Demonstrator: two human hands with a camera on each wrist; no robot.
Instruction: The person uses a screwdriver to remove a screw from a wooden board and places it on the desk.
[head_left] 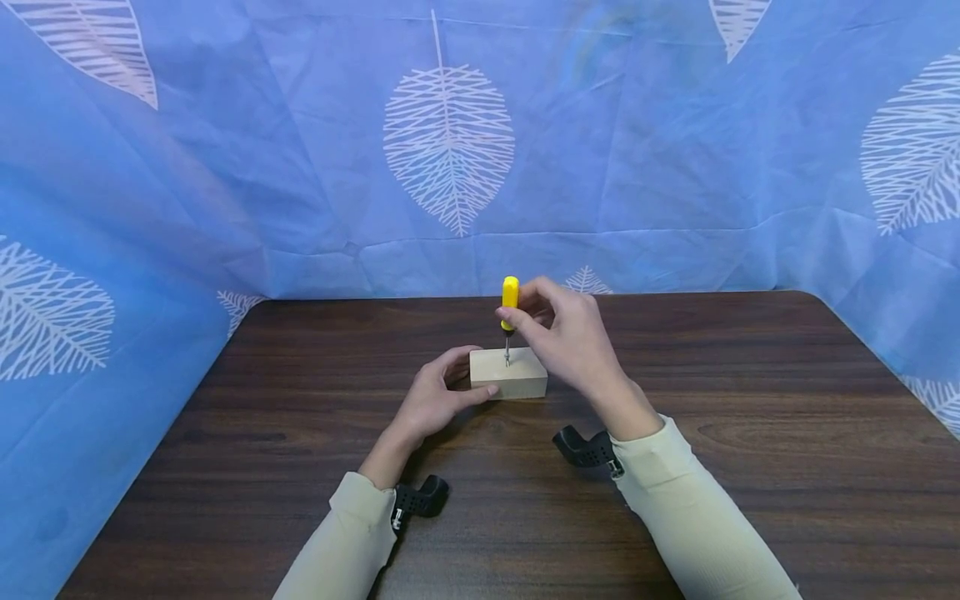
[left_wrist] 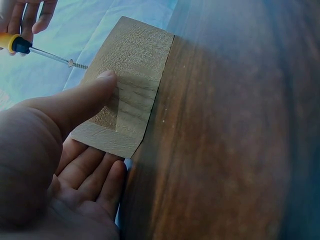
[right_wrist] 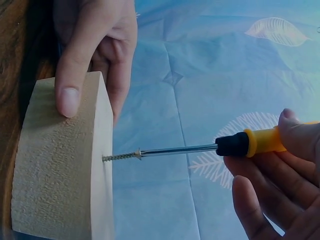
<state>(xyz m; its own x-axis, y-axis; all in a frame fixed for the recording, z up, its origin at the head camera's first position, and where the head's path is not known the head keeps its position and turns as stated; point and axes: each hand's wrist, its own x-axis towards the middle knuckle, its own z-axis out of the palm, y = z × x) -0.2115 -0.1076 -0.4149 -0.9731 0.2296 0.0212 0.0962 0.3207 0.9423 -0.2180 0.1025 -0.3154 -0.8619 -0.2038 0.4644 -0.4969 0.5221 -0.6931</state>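
A pale wooden block (head_left: 517, 385) lies on the table, and a screw (right_wrist: 120, 157) stands upright in its top face with much of the thread showing. My left hand (head_left: 435, 398) grips the block's left end, thumb on the near side and fingers behind. In my right hand (head_left: 573, 337) is a screwdriver (head_left: 510, 302) with a yellow handle and black collar, pinched between thumb and fingers. Its metal shaft (right_wrist: 177, 149) points down, and the tip meets the screw head. The left wrist view shows the same screw (left_wrist: 77, 65) in line with the shaft.
The dark wood-grain table (head_left: 750, 400) spreads around the block. Behind and to both sides hangs a blue cloth (head_left: 315, 150) with white leaf prints. Black wrist mounts (head_left: 423, 497) sit under both pale sleeves.
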